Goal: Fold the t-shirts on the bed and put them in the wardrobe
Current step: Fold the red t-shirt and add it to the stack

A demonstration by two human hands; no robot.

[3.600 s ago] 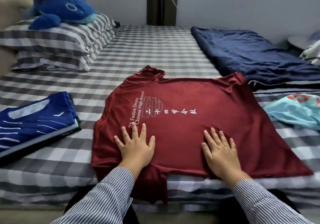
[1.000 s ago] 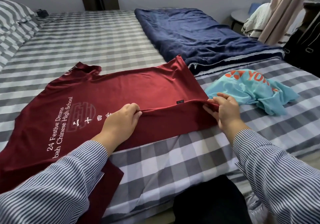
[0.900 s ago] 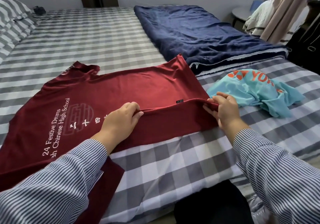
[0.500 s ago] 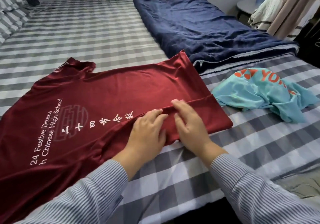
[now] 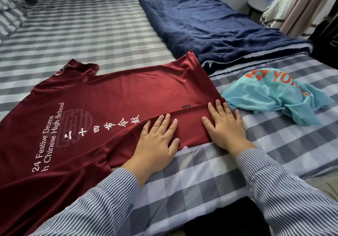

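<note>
You have soft, even daylight here, brightest toward twelve o'clock, with only faint shadows under your hands. No glare shows. Focus stays crisp centrally; wide-angle bending stretches the edges, strongest at three and nine o'clock.

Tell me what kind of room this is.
Most likely a bedroom. A wide bed with a checked sheet fills the view, a folded navy blanket lies on it, striped pillows sit at its far left, and clothes hang at the right.
</note>
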